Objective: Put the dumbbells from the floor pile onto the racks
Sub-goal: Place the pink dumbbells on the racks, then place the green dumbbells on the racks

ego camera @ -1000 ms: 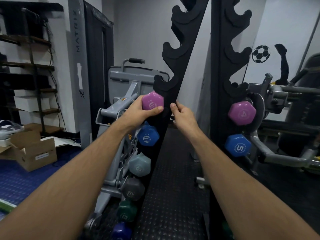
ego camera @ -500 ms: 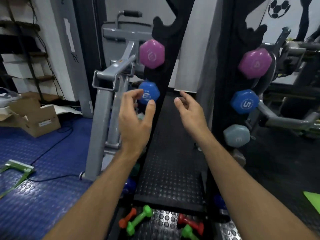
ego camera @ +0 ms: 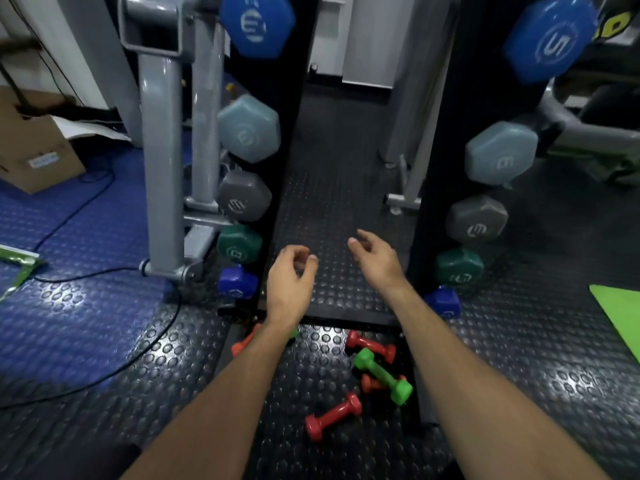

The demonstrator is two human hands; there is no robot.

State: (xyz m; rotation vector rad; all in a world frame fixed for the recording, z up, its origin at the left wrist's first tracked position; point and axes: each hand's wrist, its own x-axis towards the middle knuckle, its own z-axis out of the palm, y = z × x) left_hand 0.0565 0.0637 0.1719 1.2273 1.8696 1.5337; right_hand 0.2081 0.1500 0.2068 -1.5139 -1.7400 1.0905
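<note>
Small dumbbells [ego camera: 382, 381] lie piled on the floor just before the rack [ego camera: 277, 188]. Above the pile, the left hand [ego camera: 289, 284] hangs with loosely curled fingers, holding nothing; the right hand [ego camera: 375, 261] is relaxed, fingers apart, also holding nothing.
</note>
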